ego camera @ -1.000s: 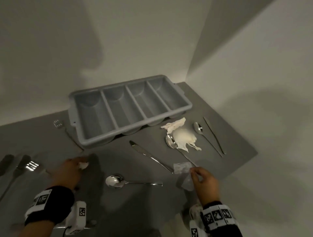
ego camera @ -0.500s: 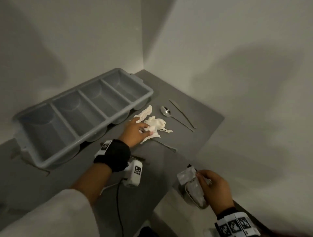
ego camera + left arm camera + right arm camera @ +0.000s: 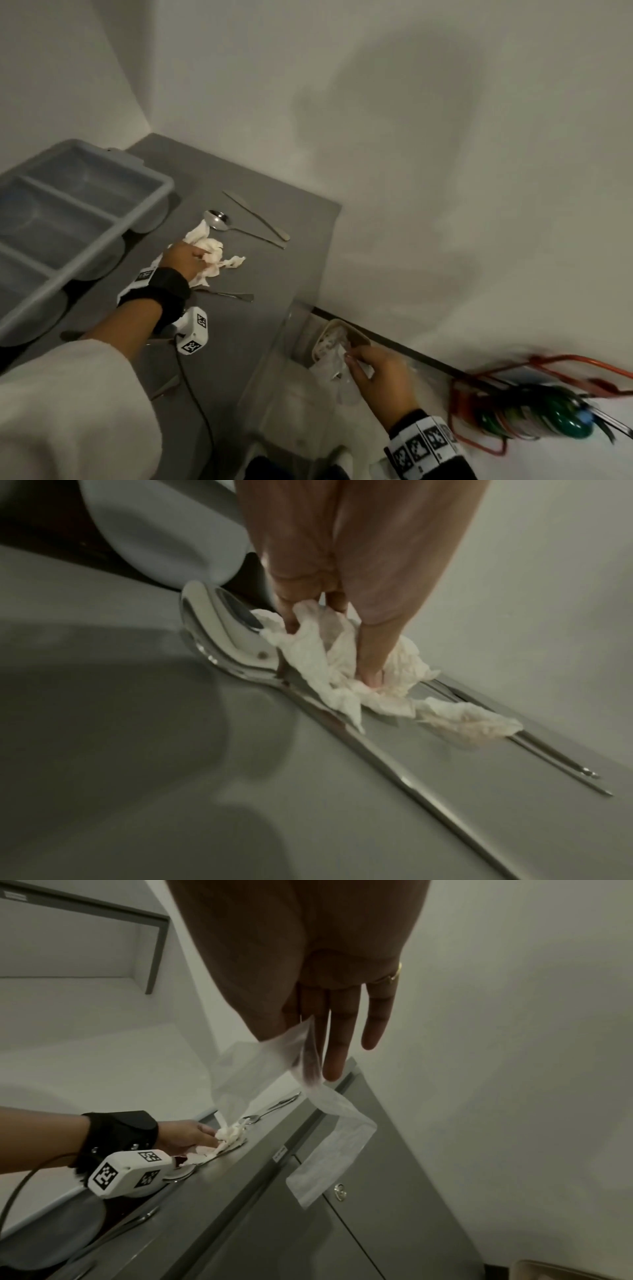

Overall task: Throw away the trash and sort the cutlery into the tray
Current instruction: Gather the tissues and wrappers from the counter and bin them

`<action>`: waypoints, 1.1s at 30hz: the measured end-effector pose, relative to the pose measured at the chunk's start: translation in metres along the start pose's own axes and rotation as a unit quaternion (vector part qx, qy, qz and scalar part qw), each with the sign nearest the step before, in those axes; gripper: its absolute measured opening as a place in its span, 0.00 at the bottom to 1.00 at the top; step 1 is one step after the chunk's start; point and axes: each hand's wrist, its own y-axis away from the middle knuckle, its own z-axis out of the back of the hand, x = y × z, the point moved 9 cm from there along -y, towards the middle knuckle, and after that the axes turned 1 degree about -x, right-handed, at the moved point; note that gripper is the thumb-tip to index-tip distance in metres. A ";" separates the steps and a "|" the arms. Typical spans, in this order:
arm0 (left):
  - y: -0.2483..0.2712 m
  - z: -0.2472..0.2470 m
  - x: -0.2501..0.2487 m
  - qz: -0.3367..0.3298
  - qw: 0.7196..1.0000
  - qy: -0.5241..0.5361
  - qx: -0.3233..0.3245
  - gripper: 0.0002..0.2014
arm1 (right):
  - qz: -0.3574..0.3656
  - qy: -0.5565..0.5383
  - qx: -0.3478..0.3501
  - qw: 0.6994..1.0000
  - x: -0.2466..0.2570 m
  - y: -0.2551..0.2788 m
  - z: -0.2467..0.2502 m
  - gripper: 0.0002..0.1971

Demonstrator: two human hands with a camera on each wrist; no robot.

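Leftmost, the grey cutlery tray sits on the grey counter against the wall, and its compartments in view hold nothing. Landmark for what follows: this tray.

Just right of the tray's near corner, the left hand is down on a crumpled white napkin. In the left wrist view the fingers are curled into the napkin, bunching it, with the thumb side hidden. The napkin lies partly over a spoon whose bowl touches the tray's rounded foot; its handle runs out from under the paper toward the counter edge.

Beyond the napkin, farther right of the tray, a second spoon lies with its bowl just beside the napkin's top corner. A table knife lies beside that spoon, on the side away from the tray, roughly parallel.

Well right of the tray and off the counter's edge, lower down, the right hand is over a small bin by the wall. Its fingers hang nearly straight, while a clear plastic wrapper is pinched at the thumb side and a long paper strip trails below. The head view is blurred here, so the bin's contents are uncertain, possibly crumpled wrappers.

Far right, on the floor, sits a blurred red wire frame with something green.
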 end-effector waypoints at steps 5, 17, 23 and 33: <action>0.008 0.024 0.029 0.133 0.979 -0.013 -0.155 0.09 | -0.050 -0.003 0.020 0.999 -0.033 -0.004 -0.022 0.06; 0.110 -0.136 -0.130 -0.025 0.998 0.043 -0.046 0.11 | -0.134 -0.051 0.059 0.988 -0.138 -0.013 0.014 0.05; 0.092 -0.278 -0.088 0.029 0.993 0.024 0.108 0.13 | -0.200 -0.070 0.023 0.977 -0.199 -0.033 0.016 0.07; -0.007 -0.442 0.013 0.261 0.938 0.019 0.229 0.16 | -0.301 -0.100 -0.057 0.947 -0.314 -0.064 -0.036 0.18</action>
